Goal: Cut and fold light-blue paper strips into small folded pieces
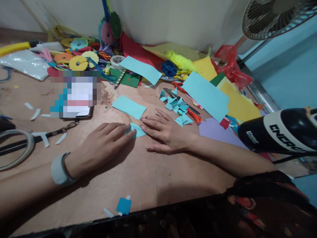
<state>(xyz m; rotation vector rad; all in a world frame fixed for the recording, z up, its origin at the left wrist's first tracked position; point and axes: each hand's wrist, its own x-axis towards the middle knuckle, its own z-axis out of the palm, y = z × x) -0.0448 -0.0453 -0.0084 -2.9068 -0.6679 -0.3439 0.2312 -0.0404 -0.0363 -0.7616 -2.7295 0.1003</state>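
A small piece of light-blue paper (138,129) lies on the table between my two hands. My left hand (102,142), with a grey band on its wrist, is closed over the paper's left end, thumb and forefinger on it. Part of the paper is hidden under those fingers. My right hand (168,132) rests palm down with its fingers spread, fingertips touching the paper's right end. Just beyond lies a light-blue paper rectangle (129,107). To the right of it are several folded light-blue paper pieces (177,105) beside orange-handled scissors (194,115).
Larger light-blue sheets (205,96) lie at the right, near a black-and-white bottle (272,130). A phone (79,99) sits at the left, with a tape roll (31,148) nearer. Craft supplies and a pencil (120,79) fill the back. A fan (277,16) stands back right.
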